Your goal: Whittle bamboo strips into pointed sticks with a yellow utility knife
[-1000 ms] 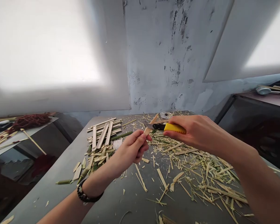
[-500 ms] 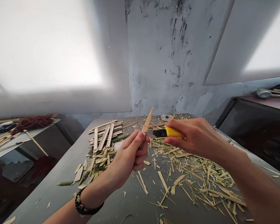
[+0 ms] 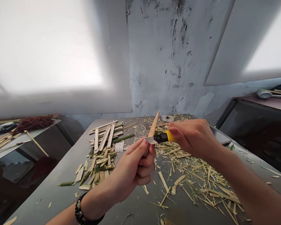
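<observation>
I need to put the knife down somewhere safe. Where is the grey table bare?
Barest is the near-left strip of the grey table, between its left edge and the cut bamboo pieces. A smaller gap lies in front of the left hand. Right of it, the shavings crowd the top; the stacked strips fill the far left.

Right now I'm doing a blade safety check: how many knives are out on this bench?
1. The yellow utility knife is in the right hand, blade against the bamboo stick held by the left hand. Shavings could hide others.
</observation>
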A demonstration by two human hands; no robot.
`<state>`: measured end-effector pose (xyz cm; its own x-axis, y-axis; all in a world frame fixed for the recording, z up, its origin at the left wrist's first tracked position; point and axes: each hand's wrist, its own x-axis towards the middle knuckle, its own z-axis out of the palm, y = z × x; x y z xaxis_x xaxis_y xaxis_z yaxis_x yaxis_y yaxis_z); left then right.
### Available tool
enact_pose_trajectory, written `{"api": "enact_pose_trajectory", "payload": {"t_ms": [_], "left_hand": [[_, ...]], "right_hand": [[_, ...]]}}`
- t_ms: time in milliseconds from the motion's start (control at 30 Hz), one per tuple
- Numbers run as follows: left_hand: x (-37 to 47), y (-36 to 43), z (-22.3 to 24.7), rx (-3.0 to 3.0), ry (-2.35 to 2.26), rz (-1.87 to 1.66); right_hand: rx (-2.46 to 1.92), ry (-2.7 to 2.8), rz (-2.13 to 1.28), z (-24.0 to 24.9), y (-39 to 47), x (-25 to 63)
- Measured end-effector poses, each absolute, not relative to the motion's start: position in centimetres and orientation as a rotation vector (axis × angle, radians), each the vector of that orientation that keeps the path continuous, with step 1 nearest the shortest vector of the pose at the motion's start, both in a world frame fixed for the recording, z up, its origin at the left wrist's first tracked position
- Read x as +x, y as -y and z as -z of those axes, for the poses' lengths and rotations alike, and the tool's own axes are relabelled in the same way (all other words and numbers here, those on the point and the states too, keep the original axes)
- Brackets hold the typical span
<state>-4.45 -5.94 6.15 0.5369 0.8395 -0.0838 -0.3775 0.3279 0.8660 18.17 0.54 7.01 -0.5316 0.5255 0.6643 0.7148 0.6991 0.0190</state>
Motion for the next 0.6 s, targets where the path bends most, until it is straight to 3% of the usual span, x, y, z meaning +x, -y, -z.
{"api": "enact_pose_trajectory", "payload": {"t_ms": [367,600], "left_hand": [[-2.6,5.7,-4.1,0.657,-0.681,-1.012],[0.1,9.6,-1.1,0.833,-0.678,-0.772]], "right_hand": [[-0.965,2.116,0.566,-2.4,-5.0,16.8],[-1.399,1.564,0.696,-5.0,-8.1,24.0]]}}
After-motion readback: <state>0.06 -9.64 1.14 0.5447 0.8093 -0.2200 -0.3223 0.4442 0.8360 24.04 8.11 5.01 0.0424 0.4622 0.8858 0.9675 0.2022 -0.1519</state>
